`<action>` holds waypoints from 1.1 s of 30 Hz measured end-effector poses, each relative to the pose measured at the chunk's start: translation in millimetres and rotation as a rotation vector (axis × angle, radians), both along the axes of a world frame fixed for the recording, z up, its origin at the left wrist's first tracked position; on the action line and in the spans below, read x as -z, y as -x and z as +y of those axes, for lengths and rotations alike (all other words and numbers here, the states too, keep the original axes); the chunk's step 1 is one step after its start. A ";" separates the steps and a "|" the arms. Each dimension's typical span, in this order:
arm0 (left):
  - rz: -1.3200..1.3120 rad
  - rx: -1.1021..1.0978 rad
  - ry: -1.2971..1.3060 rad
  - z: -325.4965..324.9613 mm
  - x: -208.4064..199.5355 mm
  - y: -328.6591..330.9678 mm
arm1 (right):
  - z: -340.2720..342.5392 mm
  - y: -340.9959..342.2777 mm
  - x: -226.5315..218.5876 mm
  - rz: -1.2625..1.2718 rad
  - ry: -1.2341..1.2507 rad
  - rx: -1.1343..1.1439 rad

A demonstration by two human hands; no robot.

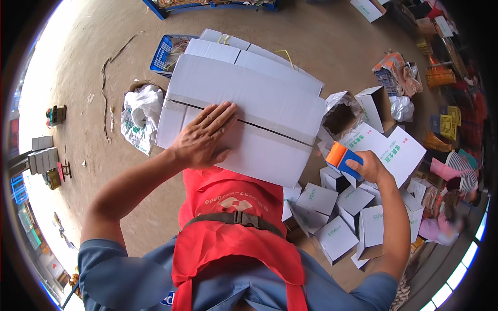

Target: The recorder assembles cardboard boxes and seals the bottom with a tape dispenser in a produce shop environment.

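Note:
A white cardboard box [259,98] lies in front of me, with a dark gap running across its top between two closed flaps. A paler, shiny band follows that gap. My left hand [205,132] rests flat on the flaps, fingers stretched out, beside the gap. Off the box's right edge, my right hand [369,167] grips a blue and orange tape dispenser [346,161]. The orange end points toward the box. Any tape at the dispenser's tip is too small to make out.
White cardboard stacked with yellow straps [210,49] stands beyond the box. A blue crate [162,54] and a white plastic sack [145,111] are at its left. Several white cartons [337,238] crowd the floor at right. People [451,171] are at the far right.

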State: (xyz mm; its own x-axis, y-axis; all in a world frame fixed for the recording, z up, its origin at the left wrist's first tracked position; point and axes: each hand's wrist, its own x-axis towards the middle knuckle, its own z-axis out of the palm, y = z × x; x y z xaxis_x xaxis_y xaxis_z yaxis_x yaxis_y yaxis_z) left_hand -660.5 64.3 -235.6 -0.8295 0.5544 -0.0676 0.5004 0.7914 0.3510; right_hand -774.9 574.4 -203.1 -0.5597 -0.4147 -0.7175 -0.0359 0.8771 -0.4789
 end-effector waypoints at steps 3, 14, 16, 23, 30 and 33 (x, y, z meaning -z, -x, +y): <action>-0.008 -0.023 0.042 -3.4 -3.2 5.3 | -1.8 -2.2 27.2 0.038 0.122 -0.005; -0.021 -0.006 0.051 -3.1 -8.5 -12.8 | -31.4 -13.9 101.3 0.086 -0.101 -0.030; 0.014 0.008 0.047 -3.6 -8.6 -11.4 | -66.8 -5.8 70.3 0.206 -0.323 -0.100; 0.073 0.003 -0.039 -4.3 -3.4 -5.6 | -149.6 -2.8 5.6 0.275 -0.578 -0.118; 0.135 0.051 -0.089 -11.4 4.6 -5.3 | -167.1 -15.9 15.9 0.373 -0.724 0.059; 0.136 0.126 -0.111 -12.0 12.2 -3.5 | -167.6 -15.7 15.8 0.370 -0.767 0.080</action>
State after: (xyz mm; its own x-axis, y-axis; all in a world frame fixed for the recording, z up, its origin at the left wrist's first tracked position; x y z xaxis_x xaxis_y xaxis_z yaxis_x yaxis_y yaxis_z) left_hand -657.0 52.2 -247.8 -0.7506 0.6519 0.1074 0.6415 0.6801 0.3549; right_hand -759.2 406.9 -218.9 -0.8199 0.1614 -0.5493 0.0025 0.9605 0.2784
